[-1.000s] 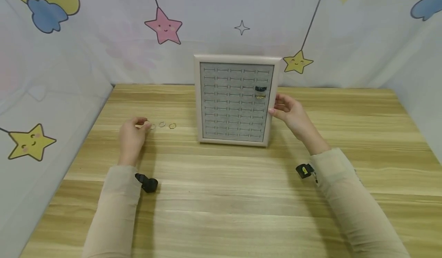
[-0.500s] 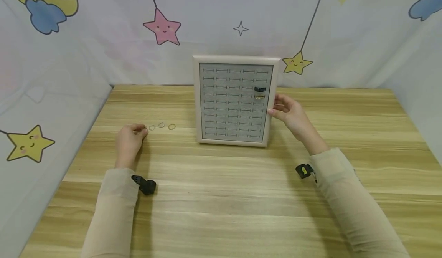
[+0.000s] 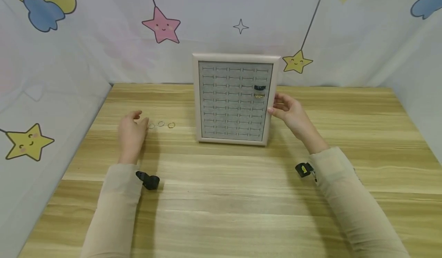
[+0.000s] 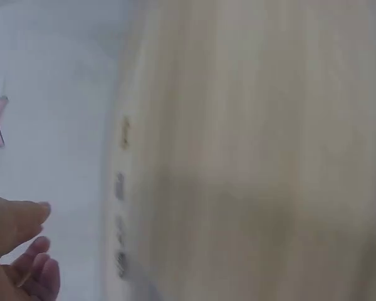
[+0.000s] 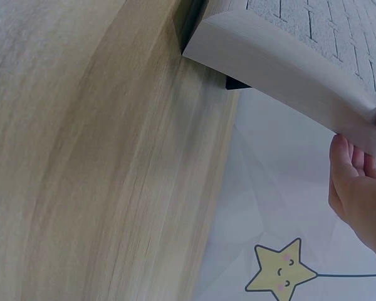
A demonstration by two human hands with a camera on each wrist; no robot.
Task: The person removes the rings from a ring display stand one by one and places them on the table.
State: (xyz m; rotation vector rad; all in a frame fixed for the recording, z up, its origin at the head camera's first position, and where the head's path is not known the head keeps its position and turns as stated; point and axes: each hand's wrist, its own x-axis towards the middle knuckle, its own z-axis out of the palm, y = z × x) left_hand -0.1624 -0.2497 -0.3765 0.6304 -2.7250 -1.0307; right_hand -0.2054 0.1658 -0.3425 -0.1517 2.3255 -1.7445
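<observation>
1. My left grip (image 3: 132,135), thumb and fingers apart, hovers at the left of the wooden surface (image 3: 221,196).
2. Just to its right, a row of small rings lies on the surface: a gold ring (image 4: 125,133) at the right end, paler rings (image 4: 120,186) leftward. Three show from my head; my left wrist view, blurred, shows four.
3. My right grip (image 3: 293,114) is clamped on the right edge of an upright pale frame (image 3: 235,57), thumb in front.
4. The frame stands well right of the rings. Its grey slotted panel (image 3: 228,116) carries a dark band (image 3: 259,88) above a gold band (image 3: 259,96), near my right thumb.
</observation>
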